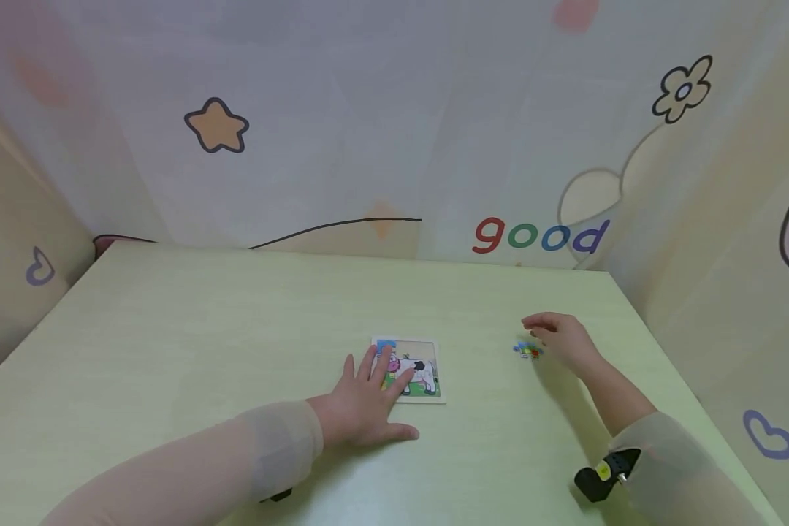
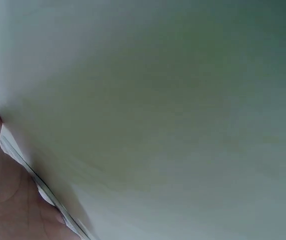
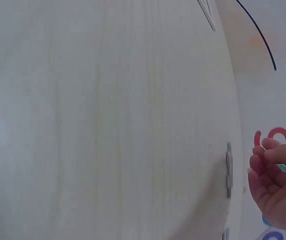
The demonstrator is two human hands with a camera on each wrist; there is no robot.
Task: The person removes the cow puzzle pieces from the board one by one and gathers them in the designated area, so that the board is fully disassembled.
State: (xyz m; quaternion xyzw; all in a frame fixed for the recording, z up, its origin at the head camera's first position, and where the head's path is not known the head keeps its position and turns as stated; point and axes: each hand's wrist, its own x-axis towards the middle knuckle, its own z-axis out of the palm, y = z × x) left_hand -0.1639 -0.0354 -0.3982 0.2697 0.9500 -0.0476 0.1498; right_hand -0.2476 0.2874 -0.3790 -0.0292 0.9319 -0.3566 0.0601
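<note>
A square puzzle board (image 1: 427,399) with a cow picture lies flat on the table. Spread across its left part, my left hand (image 1: 361,409) rests with fingers straight, and hides some of the picture; the top right of the board is plain. To the right lies a small pile of colourful puzzle pieces (image 1: 529,351). Just above it hovers my right hand (image 1: 565,343), its fingers loosely bent. In the right wrist view, that hand (image 3: 278,185) shows nothing between its fingers, and a piece stack (image 3: 229,170) appears edge-on below it.
The pale table (image 1: 237,314) ends at a printed curtain (image 1: 342,131) behind and at both sides. A black wrist device (image 1: 605,475) hangs below the right sleeve.
</note>
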